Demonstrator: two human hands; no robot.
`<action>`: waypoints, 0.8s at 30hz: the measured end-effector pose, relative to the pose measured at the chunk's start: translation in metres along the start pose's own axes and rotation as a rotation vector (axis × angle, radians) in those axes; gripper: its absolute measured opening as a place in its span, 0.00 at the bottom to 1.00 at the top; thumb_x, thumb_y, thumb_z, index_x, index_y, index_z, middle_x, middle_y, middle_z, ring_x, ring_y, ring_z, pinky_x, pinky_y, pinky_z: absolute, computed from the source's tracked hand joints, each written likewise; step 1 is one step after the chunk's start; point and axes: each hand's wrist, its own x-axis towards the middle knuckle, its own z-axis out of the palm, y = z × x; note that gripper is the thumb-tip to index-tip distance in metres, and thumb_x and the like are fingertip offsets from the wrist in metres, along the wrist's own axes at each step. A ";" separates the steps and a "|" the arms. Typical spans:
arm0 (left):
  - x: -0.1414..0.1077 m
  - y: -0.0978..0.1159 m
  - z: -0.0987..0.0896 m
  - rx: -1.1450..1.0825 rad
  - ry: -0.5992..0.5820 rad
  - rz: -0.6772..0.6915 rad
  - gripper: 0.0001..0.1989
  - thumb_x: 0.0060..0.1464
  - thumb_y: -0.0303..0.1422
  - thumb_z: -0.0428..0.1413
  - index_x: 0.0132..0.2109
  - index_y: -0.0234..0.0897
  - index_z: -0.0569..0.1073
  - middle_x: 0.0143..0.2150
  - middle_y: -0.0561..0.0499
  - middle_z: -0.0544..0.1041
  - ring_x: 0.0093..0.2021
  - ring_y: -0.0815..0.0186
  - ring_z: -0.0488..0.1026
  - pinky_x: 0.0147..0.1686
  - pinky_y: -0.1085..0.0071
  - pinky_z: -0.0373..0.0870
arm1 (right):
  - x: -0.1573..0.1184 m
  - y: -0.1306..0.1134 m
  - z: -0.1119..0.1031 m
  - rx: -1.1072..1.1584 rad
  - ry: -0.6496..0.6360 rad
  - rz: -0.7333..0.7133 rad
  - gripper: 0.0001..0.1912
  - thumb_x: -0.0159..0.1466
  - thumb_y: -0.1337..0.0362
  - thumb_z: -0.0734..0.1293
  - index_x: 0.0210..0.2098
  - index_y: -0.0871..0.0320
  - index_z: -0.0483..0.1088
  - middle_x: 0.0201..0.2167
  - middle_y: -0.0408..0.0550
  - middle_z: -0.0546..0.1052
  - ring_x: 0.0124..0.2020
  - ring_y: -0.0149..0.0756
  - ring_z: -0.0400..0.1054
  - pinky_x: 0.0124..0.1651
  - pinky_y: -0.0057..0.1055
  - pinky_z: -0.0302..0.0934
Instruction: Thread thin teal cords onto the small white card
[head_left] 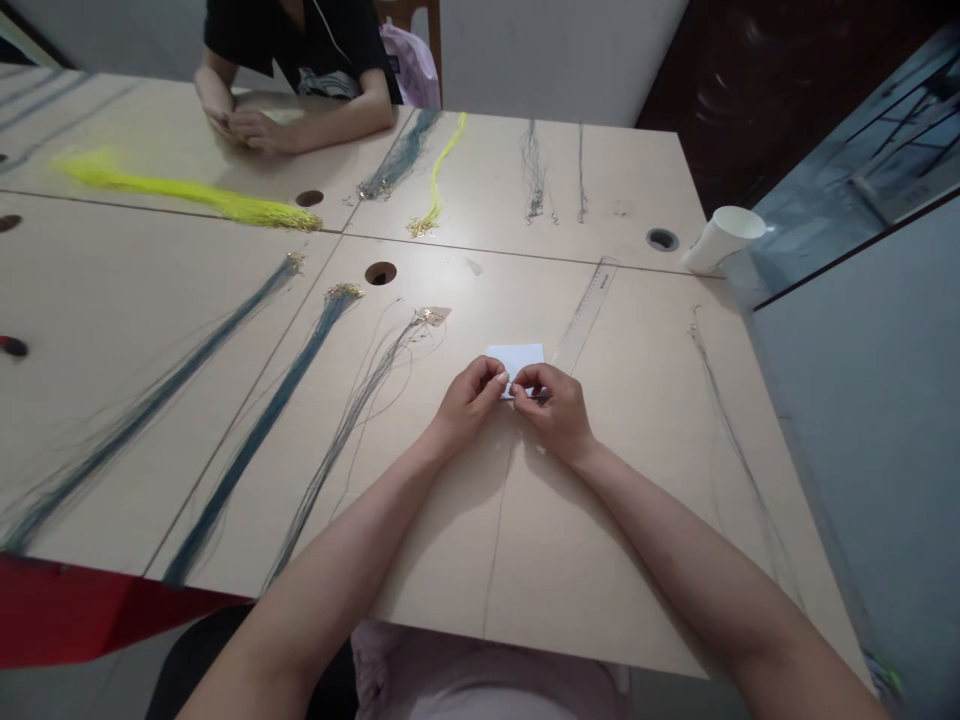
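Close together over a small white card [517, 355], both my hands have their fingers pinched. My left hand [474, 390] grips something too small to make out between thumb and forefinger. Just to its right, my right hand [551, 400] is closed the same way, its fingertips nearly meeting the left ones. A thin dark line [499, 530] runs from below my hands to the table's front edge. Behind my right hand, a clear ruler [589, 310] lies slanted on the table.
Bundles of thin blue-grey strands [277, 430] with gold-coloured ends lie to the left, along with yellow strands [202, 200]. A white cup [724, 240] sits tilted at the right edge. Across the table [630, 500], a person in black rests both forearms on it.
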 end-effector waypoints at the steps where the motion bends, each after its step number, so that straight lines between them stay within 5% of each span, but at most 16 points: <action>1: 0.000 0.000 0.000 0.003 -0.002 0.001 0.08 0.55 0.36 0.47 0.33 0.35 0.63 0.28 0.54 0.63 0.30 0.71 0.61 0.31 0.74 0.60 | 0.000 0.000 0.000 -0.001 -0.003 0.006 0.02 0.54 0.69 0.62 0.27 0.57 0.66 0.24 0.41 0.71 0.24 0.29 0.63 0.28 0.26 0.59; 24: 0.000 -0.002 0.001 -0.005 0.042 0.000 0.09 0.54 0.38 0.48 0.34 0.36 0.63 0.29 0.54 0.64 0.29 0.71 0.61 0.30 0.74 0.60 | 0.001 -0.001 0.000 0.029 -0.017 0.062 0.03 0.55 0.66 0.63 0.27 0.57 0.68 0.24 0.42 0.72 0.24 0.30 0.64 0.28 0.27 0.60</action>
